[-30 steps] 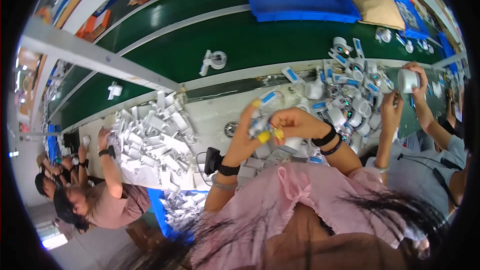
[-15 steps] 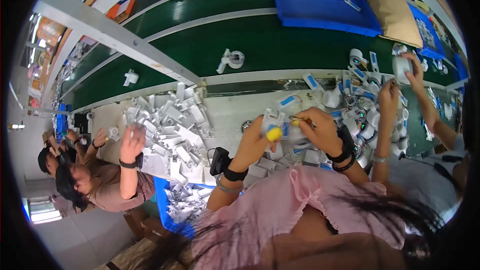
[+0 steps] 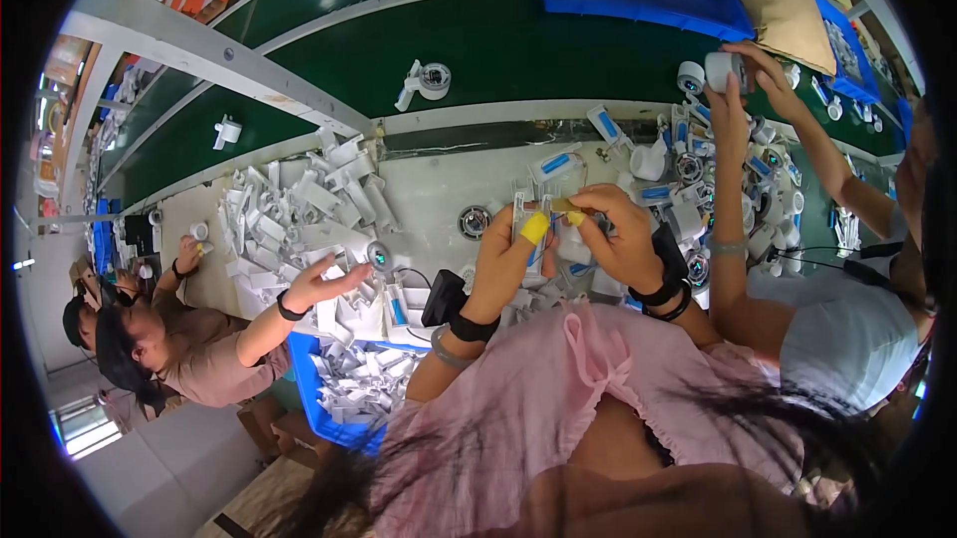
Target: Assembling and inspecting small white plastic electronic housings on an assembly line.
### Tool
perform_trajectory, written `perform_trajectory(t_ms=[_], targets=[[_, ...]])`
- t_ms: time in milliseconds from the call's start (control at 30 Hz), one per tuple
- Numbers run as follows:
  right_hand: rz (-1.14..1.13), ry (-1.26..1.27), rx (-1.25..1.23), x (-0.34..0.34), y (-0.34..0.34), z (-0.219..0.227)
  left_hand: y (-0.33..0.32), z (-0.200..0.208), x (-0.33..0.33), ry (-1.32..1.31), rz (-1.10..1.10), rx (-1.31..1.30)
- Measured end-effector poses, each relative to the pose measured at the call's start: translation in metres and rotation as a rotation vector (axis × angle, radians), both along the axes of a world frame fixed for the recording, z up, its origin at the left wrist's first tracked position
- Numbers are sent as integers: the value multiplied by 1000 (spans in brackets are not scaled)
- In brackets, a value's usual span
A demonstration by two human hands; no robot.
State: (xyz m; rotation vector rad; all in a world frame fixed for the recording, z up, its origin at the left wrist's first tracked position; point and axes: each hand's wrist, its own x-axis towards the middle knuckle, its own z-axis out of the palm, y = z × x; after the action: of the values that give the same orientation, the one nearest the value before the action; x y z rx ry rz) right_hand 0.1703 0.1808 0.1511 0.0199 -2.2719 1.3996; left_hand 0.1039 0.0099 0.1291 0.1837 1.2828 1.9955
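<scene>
My left hand point(image 3: 506, 257), a yellow cover on its thumb, is closed around a white plastic bracket point(image 3: 519, 203). My right hand point(image 3: 620, 239) meets it from the right. Its thumb, also covered in yellow, and forefinger pinch a small flat brownish piece point(image 3: 565, 206) against the bracket's side. Under the hands, partly hidden, lies a clear-and-white part point(image 3: 575, 247). Just beyond them a white housing with a blue strip point(image 3: 555, 166) rests on the bench, and a round black-centred part point(image 3: 475, 221) lies left of my left hand.
White plastic pieces point(image 3: 299, 201) are heaped at the left, round white units point(image 3: 688, 169) at the right. A blue bin point(image 3: 329, 418) of parts stands lower left. Beyond runs a green belt point(image 3: 478, 49) with a blue tray point(image 3: 638, 0). Co-workers' hands point(image 3: 324, 284) reach in from both sides.
My hands have drawn closer together, the brownish piece now at the bracket. The left co-worker's hand has moved right to the white pile; the right co-worker's hands moved left with a white round unit.
</scene>
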Motion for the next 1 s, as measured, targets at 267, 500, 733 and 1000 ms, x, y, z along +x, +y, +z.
perform_trajectory(t_ms=[267, 500, 733, 1000], targets=[[38, -9, -51, 1, -9, -2, -6, 4, 7, 111, 26, -111], [105, 70, -1, -1, -17, 3, -12, -10, 4, 49, 108, -50], [76, 84, 41, 4, -25, -6, -17, 13, 11, 86, 41, -46], [68, 148, 148, 7, -22, -4, -20, 18, 20, 238, 26, -156]])
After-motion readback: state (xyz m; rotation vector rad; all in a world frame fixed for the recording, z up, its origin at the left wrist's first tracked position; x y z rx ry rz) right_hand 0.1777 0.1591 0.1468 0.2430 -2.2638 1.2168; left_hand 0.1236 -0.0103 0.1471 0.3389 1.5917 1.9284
